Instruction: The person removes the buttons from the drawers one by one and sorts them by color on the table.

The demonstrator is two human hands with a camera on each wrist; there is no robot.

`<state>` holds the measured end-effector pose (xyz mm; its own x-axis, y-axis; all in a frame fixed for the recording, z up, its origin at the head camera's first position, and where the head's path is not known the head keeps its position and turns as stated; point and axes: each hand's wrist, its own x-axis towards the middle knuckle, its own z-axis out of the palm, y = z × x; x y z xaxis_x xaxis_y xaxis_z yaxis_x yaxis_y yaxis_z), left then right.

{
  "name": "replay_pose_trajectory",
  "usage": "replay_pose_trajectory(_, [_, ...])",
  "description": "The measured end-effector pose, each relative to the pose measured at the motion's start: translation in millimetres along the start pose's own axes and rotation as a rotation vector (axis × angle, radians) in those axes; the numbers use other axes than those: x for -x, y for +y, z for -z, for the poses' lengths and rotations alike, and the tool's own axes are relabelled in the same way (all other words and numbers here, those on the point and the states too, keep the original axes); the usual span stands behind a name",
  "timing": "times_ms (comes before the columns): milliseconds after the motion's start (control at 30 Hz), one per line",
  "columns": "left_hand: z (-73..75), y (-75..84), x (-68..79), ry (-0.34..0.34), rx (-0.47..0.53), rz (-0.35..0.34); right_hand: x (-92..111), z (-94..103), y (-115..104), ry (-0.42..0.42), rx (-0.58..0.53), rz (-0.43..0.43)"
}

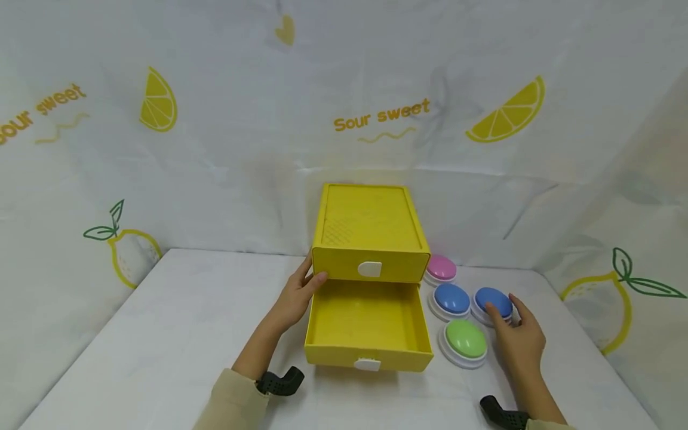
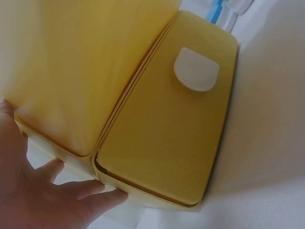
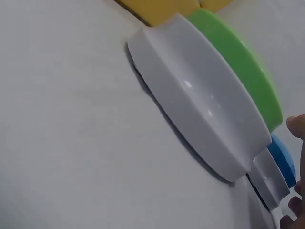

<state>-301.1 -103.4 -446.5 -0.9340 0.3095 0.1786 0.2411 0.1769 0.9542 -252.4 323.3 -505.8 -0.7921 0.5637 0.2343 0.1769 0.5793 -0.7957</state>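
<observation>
Here, the left hand [image 1: 292, 298], fingers straight, touches the smooth yellow box [image 1: 371, 215]; right of the box, the right hand [image 1: 524, 345] flanks a domed blue button [image 1: 495, 295], pinch unclear. A round green button [image 1: 466, 338], pink button [image 1: 442, 267] and second blue button [image 1: 451, 297] sit nearer.

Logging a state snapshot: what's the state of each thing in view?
yellow plastic box: upright
yellow plastic upper drawer: shut
yellow plastic lower drawer: pulled open
pink round white-based button: dome up
left blue round white-based button: dome up
right blue round white-based button: dome up
green round white-based button: dome up
left hand: touching the box's left side
right hand: around the right blue button, grip unclear
</observation>
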Motion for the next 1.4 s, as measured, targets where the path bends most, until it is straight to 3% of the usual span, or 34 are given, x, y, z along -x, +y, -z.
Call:
replay_pose_trajectory(133, [0.3, -1.9, -0.2, 0.0, 0.004, 0.012, 9.6, 9.0, -10.5, -0.001, -0.071, -0.029])
replay_pose_trajectory(267, [0.4, -3.2, 0.3, 0.001, 0.009, 0.017, 18.7, 28.2, -40.5, -0.048, -0.095, -0.026])
replay_pose_trajectory(433, [-0.3, -2.0, -0.5, 0.002, 0.011, 0.005, 33.6, 52.0, -85.9, -0.102, -0.179, 0.124])
replay_pose_trajectory(533, [-1.2, -1.7, -0.7, 0.002, 0.01, 0.003, 47.0, 62.8, -107.9, -0.211, -0.228, 0.244])
replay_pose_trajectory(667, [-2.2, -1.8, -1.6, 0.001, 0.011, 0.003, 66.2, 71.7, -127.9, -0.422, -0.287, 0.339])
replay_pose_trajectory(833, [-2.0, -0.9, -0.3, 0.005, 0.017, 0.008, 87.4, 69.0, -141.3, -0.546, -0.294, 0.428])
replay_pose_trajectory(1033, [-1.4, -1.0, 0.4, 0.006, 0.005, 0.007, 108.2, 62.9, -150.7, -0.662, -0.242, 0.453])
replay_pose_trajectory(1200, [-1.2, -0.4, 0.2, 0.002, 0.003, 0.004, 115.8, 57.3, -153.3, -0.847, -0.222, 0.57])
replay_pose_trajectory(1300, [-1.1, -0.9, -0.1, 0.003, 0.003, 0.009, 118.7, 51.4, -155.2, -0.966, -0.184, 0.563])
replay_pose_trajectory(1400, [-1.2, -1.4, -0.7, 0.004, 0.001, 0.011, 121.7, 44.4, -157.4, -1.022, -0.134, 0.493])
